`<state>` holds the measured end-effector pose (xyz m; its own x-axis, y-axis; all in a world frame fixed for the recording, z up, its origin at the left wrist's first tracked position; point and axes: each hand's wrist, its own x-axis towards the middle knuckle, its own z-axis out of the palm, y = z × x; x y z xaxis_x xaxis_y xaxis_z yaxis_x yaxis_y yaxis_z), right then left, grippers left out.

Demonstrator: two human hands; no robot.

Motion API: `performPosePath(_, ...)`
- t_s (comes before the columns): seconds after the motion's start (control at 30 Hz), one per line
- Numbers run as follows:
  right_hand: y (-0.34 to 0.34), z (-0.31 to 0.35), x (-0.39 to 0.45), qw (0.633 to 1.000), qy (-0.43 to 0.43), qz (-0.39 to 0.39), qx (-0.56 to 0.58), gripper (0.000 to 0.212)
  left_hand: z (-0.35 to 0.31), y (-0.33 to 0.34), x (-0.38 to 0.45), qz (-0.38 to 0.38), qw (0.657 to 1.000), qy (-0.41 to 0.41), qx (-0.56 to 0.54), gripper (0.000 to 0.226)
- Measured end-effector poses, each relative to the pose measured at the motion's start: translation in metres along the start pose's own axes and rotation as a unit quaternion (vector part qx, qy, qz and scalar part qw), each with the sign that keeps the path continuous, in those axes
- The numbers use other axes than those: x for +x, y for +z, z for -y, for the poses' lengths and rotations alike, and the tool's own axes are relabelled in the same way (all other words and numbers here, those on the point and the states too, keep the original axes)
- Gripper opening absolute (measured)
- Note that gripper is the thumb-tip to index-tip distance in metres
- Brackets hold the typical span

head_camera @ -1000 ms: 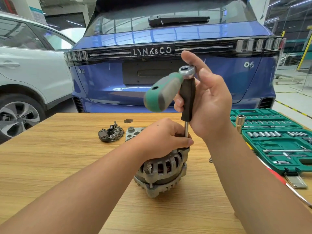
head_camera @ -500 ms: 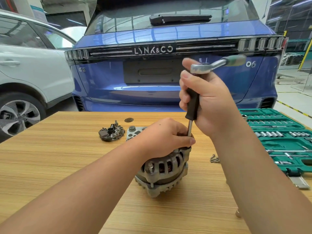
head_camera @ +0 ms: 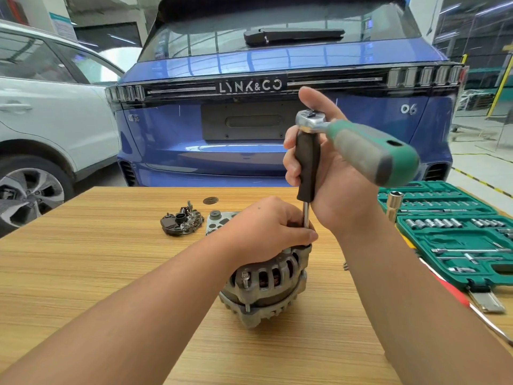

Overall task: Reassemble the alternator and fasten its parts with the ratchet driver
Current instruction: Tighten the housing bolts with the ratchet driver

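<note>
- A detached dark part point(head_camera: 181, 222) lay on the worktop point(head_camera: 83, 259), left of centre.
- The left hand point(head_camera: 266, 226) curled over the alternator point(head_camera: 266, 284) at centre, pinching the driver's shaft.
- The right hand point(head_camera: 330, 173) gripped the upright ratchet driver point(head_camera: 308, 162).
- A green socket case point(head_camera: 455, 234) sat at right.

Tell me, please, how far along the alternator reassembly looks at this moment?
Done: the alternator housing halves sit together on the table. In hand: the left hand steadies the driver shaft at a bolt while the right hand works the ratchet driver. Left: the rectifier part and cover plate lie unfitted behind.
</note>
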<state>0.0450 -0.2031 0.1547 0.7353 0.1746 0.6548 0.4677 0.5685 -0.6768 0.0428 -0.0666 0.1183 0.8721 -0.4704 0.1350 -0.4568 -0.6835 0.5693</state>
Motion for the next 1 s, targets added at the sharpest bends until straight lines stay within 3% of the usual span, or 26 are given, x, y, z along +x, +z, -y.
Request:
performPosePath(0.1,0.005,0.002,0.001,0.999,0.008,-0.022,-0.025,0.036,0.001,0.001,0.001,0.003,1.0,-0.002,-0.001,0.02)
performPosePath(0.23,0.014,0.005,-0.001,0.989,-0.003,-0.108,-0.1,0.02,0.0,0.001,0.0,0.0,1.0,0.003,0.005,0.017)
performPosePath(0.33,0.012,0.007,0.0,0.973,-0.004,-0.166,-0.162,0.024,0.0,0.001,0.001,0.008,1.0,0.009,0.012,0.017)
performPosePath(0.43,0.01,0.01,0.001,0.987,0.037,-0.112,-0.111,0.011,0.0,0.0,0.003,0.004,1.0,0.006,0.015,0.022)
performPosePath(0.53,0.009,0.005,-0.001,0.993,-0.032,-0.061,-0.099,0.037,0.001,0.001,0.003,0.002,1.0,-0.003,0.015,0.02)
performPosePath(0.67,0.012,-0.001,-0.002,0.983,-0.093,-0.034,-0.155,0.043,0.001,0.001,0.001,-0.004,1.0,0.0,0.005,0.021)
performPosePath(0.87,0.008,0.004,-0.005,1.0,-0.016,0.003,-0.008,0.038,0.001,0.0,0.0,-0.007,1.0,0.0,-0.002,0.021)
performPosePath(1.0,0.012,0.007,-0.004,0.999,0.004,-0.01,-0.039,0.034,0.001,0.0,0.0,-0.002,1.0,0.004,0.002,0.019)
